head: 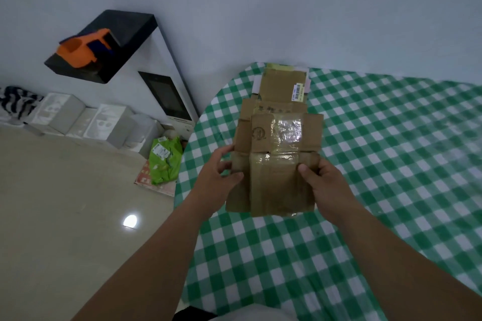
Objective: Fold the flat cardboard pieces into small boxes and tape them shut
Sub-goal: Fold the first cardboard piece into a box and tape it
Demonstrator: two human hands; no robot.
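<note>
Beyond your hands a second flat cardboard piece (280, 86) lies on the desk (391, 151) with its green-and-white checked cloth, partly hidden by the one you hold, while off to the left on the floor are a green bag (164, 161) and a row of white boxes (86, 120). Your left hand (214, 177) and right hand (323, 180) each pinch a side edge of the flat cardboard piece (273, 161), thumbs on top, holding it above the desk. Its printed mark and the far piece's sticker label are too blurred to read.
</note>
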